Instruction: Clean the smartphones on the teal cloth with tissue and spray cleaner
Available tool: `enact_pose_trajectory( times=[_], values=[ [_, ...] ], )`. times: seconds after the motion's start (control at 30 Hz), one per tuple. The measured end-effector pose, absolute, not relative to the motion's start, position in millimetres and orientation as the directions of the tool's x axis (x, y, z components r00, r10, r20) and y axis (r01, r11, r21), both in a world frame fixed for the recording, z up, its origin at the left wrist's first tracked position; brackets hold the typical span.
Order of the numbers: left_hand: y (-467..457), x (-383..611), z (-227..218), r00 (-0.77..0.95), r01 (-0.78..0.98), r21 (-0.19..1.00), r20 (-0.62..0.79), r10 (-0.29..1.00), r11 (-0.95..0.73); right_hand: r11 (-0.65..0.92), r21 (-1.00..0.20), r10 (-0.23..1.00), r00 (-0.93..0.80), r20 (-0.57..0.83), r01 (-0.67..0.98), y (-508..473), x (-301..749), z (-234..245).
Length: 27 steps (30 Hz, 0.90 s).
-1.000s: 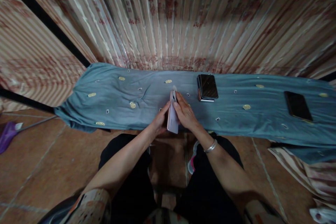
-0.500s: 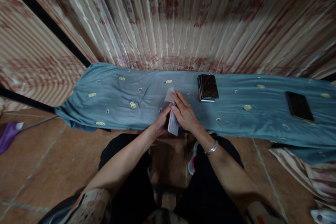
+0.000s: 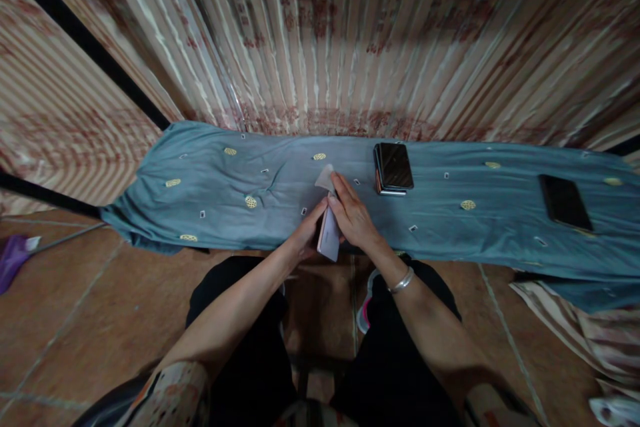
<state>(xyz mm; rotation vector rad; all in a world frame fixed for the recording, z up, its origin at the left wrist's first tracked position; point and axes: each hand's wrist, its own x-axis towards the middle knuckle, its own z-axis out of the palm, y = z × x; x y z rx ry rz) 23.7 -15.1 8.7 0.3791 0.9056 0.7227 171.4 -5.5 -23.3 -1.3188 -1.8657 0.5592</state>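
Both my hands meet over the near edge of a blue-grey cloth (image 3: 225, 200). My left hand (image 3: 306, 233) grips a pale pink phone (image 3: 330, 237) from its left side, holding it on edge. My right hand (image 3: 353, 213) presses on the phone's right face, and its fingertips pinch a thin clear film (image 3: 325, 179) that stands up from the phone's far end. A silver bangle sits on my right wrist.
A stack of dark phones (image 3: 395, 167) lies on the cloth just right of my hands. One more black phone (image 3: 565, 201) lies far right. Striped curtains hang behind. A purple object (image 3: 13, 257) lies on the tiled floor at left.
The film at the phone's far end has been peeled up and now stands out wider. The phone has dropped slightly toward me in my hands. The camera view shifted a little.
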Motion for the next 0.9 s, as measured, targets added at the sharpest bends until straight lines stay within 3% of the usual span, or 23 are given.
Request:
enact_pose_trajectory(
  times=[0.5,0.9],
  values=[
    [-5.7,10.5,13.4,0.397,-0.414,0.643,-0.510,0.764,0.644,0.295,-0.749,0.953,-0.123,0.278,0.594,-0.9,167.6,-33.3],
    [-9.3,14.8,17.8,0.352,-0.479,0.606,-0.530,0.771,0.635,0.342,-0.722,0.932,-0.115,0.345,0.601,-2.9,160.4,-20.9]
  ],
)
